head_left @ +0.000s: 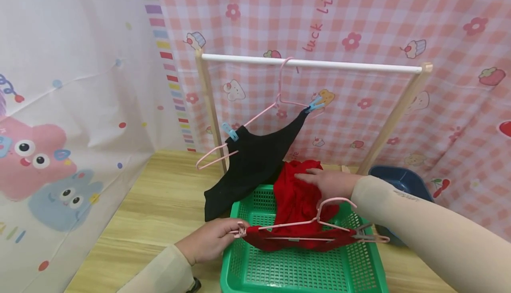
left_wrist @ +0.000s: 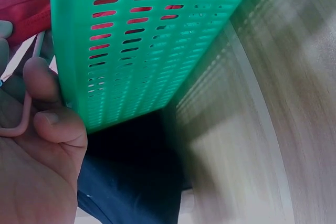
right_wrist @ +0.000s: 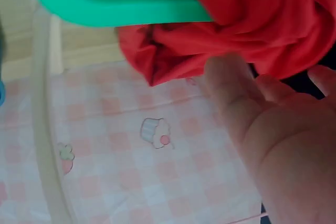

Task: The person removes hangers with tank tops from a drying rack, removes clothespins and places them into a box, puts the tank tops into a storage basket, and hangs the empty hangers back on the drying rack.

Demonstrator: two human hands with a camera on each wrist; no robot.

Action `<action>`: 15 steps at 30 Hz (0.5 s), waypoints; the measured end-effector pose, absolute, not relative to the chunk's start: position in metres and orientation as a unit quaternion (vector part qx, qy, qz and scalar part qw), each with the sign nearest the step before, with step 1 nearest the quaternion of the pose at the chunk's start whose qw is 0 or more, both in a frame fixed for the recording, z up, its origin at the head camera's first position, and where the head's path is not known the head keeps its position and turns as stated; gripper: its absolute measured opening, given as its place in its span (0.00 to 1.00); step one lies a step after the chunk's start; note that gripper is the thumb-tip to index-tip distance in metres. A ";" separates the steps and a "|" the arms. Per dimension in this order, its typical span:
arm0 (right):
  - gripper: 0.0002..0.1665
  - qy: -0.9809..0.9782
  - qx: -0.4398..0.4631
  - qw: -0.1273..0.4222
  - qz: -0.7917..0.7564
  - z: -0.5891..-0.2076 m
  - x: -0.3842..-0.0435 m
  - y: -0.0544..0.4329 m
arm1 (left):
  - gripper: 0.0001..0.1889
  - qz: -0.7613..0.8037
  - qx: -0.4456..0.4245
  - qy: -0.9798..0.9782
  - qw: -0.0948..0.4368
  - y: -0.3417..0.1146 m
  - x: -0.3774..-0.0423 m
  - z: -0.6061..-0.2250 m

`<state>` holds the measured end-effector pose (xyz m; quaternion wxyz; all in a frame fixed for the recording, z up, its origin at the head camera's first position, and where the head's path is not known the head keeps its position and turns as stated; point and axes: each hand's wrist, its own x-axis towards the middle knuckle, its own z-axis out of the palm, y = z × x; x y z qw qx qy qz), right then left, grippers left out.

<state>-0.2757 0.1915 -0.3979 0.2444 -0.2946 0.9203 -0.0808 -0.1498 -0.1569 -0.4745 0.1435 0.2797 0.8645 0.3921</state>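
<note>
My left hand (head_left: pixel 211 239) pinches the left end of a pink hanger (head_left: pixel 288 224) low over a green basket (head_left: pixel 226 268). A red garment (head_left: pixel 293 191) is fastened along this hanger, with a greyish clothespin (head_left: pixel 364 236) at its right end. In the left wrist view the hanger's looped end lies across the palm, beside the basket wall. My right hand (head_left: pixel 335 184) touches the far part of the red cloth with its fingers extended. That part drapes over the basket's back rim; in the right wrist view the red cloth (right_wrist: pixel 252 30) bunches beyond the fingertips.
A black garment (head_left: pixel 255 164) hangs tilted from another pink hanger (head_left: pixel 280 80), held by blue clothespins (head_left: pixel 230 131), on a white rail (head_left: pixel 351 65). Wooden posts (head_left: pixel 393 115) carry the rail. A dark blue tub (head_left: pixel 393 175) stands behind my right arm.
</note>
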 end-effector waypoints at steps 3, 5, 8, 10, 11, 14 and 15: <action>0.61 0.919 -0.309 0.235 -0.071 -0.404 -0.280 0.193 | 0.13 0.394 0.278 0.864 0.146 -0.157 -0.150 -0.475; 0.60 0.916 -0.328 0.223 -0.056 -0.409 -0.282 0.192 | 0.12 0.398 0.277 0.862 0.148 -0.156 -0.151 -0.476; 0.59 0.912 -0.354 0.206 -0.020 -0.415 -0.285 0.189 | 0.12 0.403 0.277 0.859 0.149 -0.156 -0.151 -0.476; 0.58 0.908 -0.365 0.204 0.000 -0.417 -0.286 0.186 | 0.12 0.405 0.277 0.858 0.150 -0.156 -0.151 -0.476; 0.58 0.907 -0.370 0.203 0.010 -0.417 -0.287 0.185 | 0.13 0.405 0.276 0.858 0.150 -0.156 -0.151 -0.476; 0.55 0.903 -0.372 0.211 0.032 -0.417 -0.287 0.181 | 0.12 0.405 0.276 0.859 0.149 -0.155 -0.151 -0.476; 0.53 0.902 -0.375 0.213 0.039 -0.417 -0.287 0.181 | 0.12 0.405 0.276 0.859 0.150 -0.155 -0.151 -0.476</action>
